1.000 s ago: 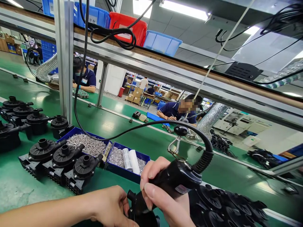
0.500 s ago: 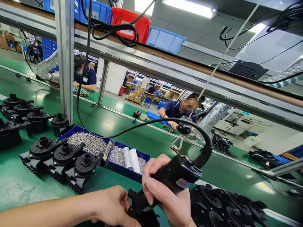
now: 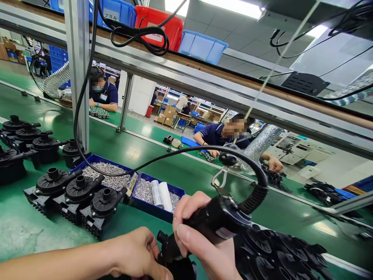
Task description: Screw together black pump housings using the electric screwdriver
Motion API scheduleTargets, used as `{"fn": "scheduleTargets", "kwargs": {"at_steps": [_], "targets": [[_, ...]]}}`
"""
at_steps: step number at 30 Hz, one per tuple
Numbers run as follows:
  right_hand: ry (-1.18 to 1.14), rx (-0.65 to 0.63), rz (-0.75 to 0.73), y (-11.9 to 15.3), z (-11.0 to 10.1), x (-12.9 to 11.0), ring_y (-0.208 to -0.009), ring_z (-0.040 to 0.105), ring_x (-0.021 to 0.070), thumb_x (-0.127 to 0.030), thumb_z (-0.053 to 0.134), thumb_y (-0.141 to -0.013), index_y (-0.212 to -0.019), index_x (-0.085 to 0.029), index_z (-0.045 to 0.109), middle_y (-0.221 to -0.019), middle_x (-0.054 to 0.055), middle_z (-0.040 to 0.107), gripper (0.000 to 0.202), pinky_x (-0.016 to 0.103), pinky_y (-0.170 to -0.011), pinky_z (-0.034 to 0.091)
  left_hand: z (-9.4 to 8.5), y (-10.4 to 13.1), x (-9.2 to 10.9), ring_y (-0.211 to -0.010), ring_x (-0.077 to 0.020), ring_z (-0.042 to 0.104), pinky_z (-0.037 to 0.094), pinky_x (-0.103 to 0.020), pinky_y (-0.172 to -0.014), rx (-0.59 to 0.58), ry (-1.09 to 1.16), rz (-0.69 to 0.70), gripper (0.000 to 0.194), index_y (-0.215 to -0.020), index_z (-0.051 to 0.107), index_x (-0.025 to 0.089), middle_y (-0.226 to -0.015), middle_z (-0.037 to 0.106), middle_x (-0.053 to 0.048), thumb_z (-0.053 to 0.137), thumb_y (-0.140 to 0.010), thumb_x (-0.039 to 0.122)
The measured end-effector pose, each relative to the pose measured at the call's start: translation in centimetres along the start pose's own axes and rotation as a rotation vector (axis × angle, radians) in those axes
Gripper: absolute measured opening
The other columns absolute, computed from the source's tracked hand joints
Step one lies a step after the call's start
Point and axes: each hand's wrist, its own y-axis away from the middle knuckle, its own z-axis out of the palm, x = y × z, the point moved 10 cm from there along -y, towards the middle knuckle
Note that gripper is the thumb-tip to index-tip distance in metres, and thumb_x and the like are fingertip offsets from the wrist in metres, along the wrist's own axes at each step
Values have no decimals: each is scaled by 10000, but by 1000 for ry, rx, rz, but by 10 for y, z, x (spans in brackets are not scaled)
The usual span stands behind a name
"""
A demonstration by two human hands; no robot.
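Observation:
My right hand (image 3: 204,245) is wrapped round a black corded electric screwdriver (image 3: 221,219), tilted with its nose down to the left. A metal hook and a hanging line meet its cable end. Below the nose is a black plastic pump (image 3: 182,268), partly cut off by the bottom edge. My left hand (image 3: 135,251) grips this pump from the left with curled fingers; the fingertips are partly hidden. The screwdriver's tip is hidden behind my right fingers and the pump, so contact with a screw cannot be seen.
Similar pumps (image 3: 80,190) stand at left on the green bench; black round parts (image 3: 274,252) lie at right. Blue trays hold screws (image 3: 109,175) and small metal pieces (image 3: 143,190) with two white rolls. A metal post (image 3: 77,77) and shelf frame the bench. Co-workers (image 3: 215,132) sit opposite.
The screwdriver and my right hand have shifted slightly, and its cable has swung left near the post. A co-worker's hand has appeared over the black cables at right. My left hand stays nearly still.

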Motion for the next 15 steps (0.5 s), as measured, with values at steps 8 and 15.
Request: {"fn": "scheduleTargets", "kwargs": {"at_steps": [8, 15], "targets": [[26, 59, 18, 2, -4, 7, -487, 510, 58, -274, 785, -949, -936, -234, 637, -875, -8, 653, 154, 215, -455, 369, 4, 7, 9, -435, -118, 493, 374, -239, -430, 7, -63, 120, 554, -695, 500, 239, -496, 468, 101, 948, -553, 530], [-116, 48, 68, 1, -6, 22, -429, 480, 52, -252, 822, -865, -884, -221, 620, -770, -32, 630, 205, 184, -417, 342, 1, 2, 3, -460, -89, 406, 286, -240, -448, 33, -51, 93, 521, -788, 501, 241, -572, 475, 111, 934, -561, 420]]}}
